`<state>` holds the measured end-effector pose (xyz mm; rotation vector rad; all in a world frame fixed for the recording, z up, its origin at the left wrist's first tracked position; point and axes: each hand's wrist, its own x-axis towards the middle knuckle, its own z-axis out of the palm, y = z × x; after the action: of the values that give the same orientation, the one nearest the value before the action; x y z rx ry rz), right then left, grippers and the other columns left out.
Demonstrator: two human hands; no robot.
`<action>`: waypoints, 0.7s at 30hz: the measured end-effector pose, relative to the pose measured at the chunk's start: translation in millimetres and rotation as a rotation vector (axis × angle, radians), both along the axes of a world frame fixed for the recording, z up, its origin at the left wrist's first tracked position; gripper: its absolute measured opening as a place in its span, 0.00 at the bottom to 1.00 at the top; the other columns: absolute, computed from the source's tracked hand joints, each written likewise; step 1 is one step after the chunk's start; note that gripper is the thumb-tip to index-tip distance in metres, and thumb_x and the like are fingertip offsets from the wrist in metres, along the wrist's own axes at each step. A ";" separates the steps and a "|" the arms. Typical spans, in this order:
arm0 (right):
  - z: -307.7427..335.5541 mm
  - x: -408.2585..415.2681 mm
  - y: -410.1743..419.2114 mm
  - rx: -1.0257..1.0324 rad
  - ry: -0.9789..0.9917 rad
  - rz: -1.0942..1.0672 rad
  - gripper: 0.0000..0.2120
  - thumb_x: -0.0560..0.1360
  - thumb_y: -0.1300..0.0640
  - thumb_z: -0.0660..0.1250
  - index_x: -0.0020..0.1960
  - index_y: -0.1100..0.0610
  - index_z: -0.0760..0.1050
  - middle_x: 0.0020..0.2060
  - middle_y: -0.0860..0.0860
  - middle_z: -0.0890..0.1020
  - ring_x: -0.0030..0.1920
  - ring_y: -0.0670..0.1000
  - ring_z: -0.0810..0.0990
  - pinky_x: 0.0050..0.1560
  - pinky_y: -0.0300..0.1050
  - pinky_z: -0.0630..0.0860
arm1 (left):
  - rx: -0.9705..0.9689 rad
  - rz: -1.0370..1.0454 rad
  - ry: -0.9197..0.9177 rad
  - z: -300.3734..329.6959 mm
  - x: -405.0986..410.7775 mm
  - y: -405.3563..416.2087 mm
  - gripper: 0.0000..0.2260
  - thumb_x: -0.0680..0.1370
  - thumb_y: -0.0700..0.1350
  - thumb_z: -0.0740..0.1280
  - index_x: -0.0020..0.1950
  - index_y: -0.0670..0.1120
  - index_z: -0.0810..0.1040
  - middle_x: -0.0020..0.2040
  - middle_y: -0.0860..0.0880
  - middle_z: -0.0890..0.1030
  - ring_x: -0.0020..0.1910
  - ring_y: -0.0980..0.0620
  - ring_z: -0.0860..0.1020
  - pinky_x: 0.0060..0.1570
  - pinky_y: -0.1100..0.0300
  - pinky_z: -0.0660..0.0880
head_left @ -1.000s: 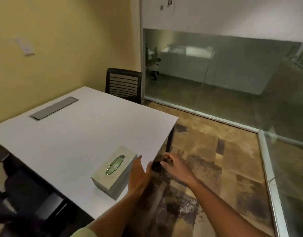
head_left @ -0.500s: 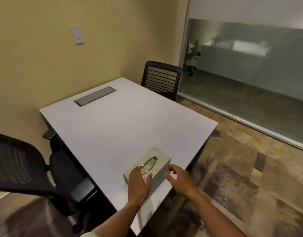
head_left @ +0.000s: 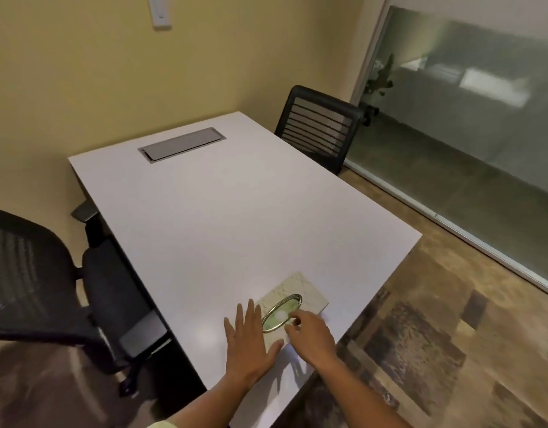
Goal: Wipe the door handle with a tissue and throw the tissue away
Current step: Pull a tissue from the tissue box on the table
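A pale stone-patterned tissue box (head_left: 300,291) with a gold-rimmed oval slot sits near the front right corner of the white table (head_left: 229,217). White tissue (head_left: 281,315) shows inside the slot. My left hand (head_left: 251,341) lies flat with spread fingers on the box's near left end. My right hand (head_left: 312,333) hovers over the near right side of the box, its fingertips curled at the slot's edge by the tissue. Whether the fingers pinch the tissue is unclear. No door handle or bin is in view.
A black mesh office chair (head_left: 50,291) stands at the table's left side and another black chair (head_left: 320,126) at its far right corner. A grey cable hatch (head_left: 181,144) sits in the tabletop. A glass wall (head_left: 470,112) runs along the right; patterned carpet (head_left: 436,335) covers the floor.
The view has swung left and closer over the table. My left hand settled flat on the tissue box, and my right hand moved from beside the box onto its slot.
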<state>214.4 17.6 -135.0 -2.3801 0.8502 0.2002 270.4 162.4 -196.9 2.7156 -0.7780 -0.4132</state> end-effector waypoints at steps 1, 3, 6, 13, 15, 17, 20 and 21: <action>-2.2 5.9 1.3 -0.029 0.010 0.006 0.19 0.76 0.48 0.61 0.65 0.47 0.78 0.60 0.46 0.82 0.58 0.48 0.80 0.55 0.46 0.78 | -0.004 -0.017 -0.016 -1.5 2.2 0.3 0.43 0.78 0.72 0.49 0.83 0.45 0.47 0.83 0.45 0.42 0.81 0.41 0.39 0.75 0.37 0.33; -6.8 16.9 4.5 -0.081 0.036 -0.009 0.19 0.76 0.51 0.60 0.63 0.47 0.80 0.61 0.45 0.82 0.58 0.49 0.80 0.56 0.47 0.77 | 0.008 -0.067 -0.070 -2.3 5.5 1.4 0.43 0.78 0.72 0.51 0.81 0.42 0.58 0.82 0.42 0.55 0.81 0.38 0.53 0.75 0.35 0.41; -11.9 29.0 8.6 -0.197 0.076 -0.040 0.16 0.75 0.51 0.60 0.55 0.46 0.84 0.56 0.45 0.84 0.56 0.50 0.80 0.56 0.48 0.74 | 0.025 -0.101 -0.097 -6.2 6.4 0.3 0.41 0.78 0.71 0.54 0.77 0.40 0.67 0.78 0.40 0.67 0.77 0.37 0.65 0.72 0.32 0.51; -14.6 41.6 8.7 -0.412 0.190 0.022 0.14 0.74 0.49 0.61 0.32 0.49 0.76 0.37 0.45 0.81 0.46 0.50 0.78 0.47 0.49 0.66 | 0.011 -0.071 -0.106 -8.8 4.7 -1.5 0.41 0.79 0.71 0.49 0.78 0.41 0.67 0.78 0.40 0.66 0.77 0.37 0.64 0.72 0.31 0.52; -15.3 44.4 9.1 -0.429 0.202 0.041 0.13 0.75 0.49 0.62 0.33 0.48 0.76 0.37 0.45 0.81 0.46 0.51 0.77 0.47 0.50 0.65 | 0.008 -0.065 -0.104 -9.0 4.5 -2.0 0.41 0.78 0.71 0.48 0.78 0.41 0.66 0.79 0.41 0.65 0.78 0.38 0.63 0.73 0.31 0.51; -16.1 46.4 8.7 -0.423 0.201 0.048 0.12 0.75 0.49 0.63 0.33 0.48 0.76 0.37 0.45 0.82 0.46 0.51 0.77 0.48 0.50 0.65 | 0.009 -0.063 -0.105 -10.2 4.1 -1.8 0.41 0.78 0.71 0.47 0.79 0.41 0.65 0.79 0.41 0.65 0.79 0.38 0.62 0.73 0.31 0.51; -15.5 48.9 7.9 -0.425 0.201 0.050 0.13 0.76 0.50 0.63 0.33 0.48 0.75 0.36 0.45 0.82 0.46 0.51 0.77 0.48 0.50 0.64 | 0.015 -0.060 -0.102 -12.3 4.3 -1.6 0.41 0.78 0.71 0.48 0.79 0.41 0.65 0.79 0.41 0.64 0.79 0.38 0.62 0.74 0.31 0.52; -14.8 49.4 7.7 -0.431 0.205 0.058 0.13 0.76 0.50 0.63 0.34 0.49 0.76 0.36 0.45 0.82 0.45 0.51 0.78 0.48 0.50 0.64 | 0.014 -0.059 -0.102 -12.7 4.2 -1.6 0.41 0.78 0.71 0.49 0.79 0.41 0.64 0.80 0.41 0.64 0.79 0.38 0.61 0.74 0.31 0.52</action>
<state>263.8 25.4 -149.8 -2.8244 1.0008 0.3148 274.6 160.7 -209.7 2.7502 -0.8866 -0.2960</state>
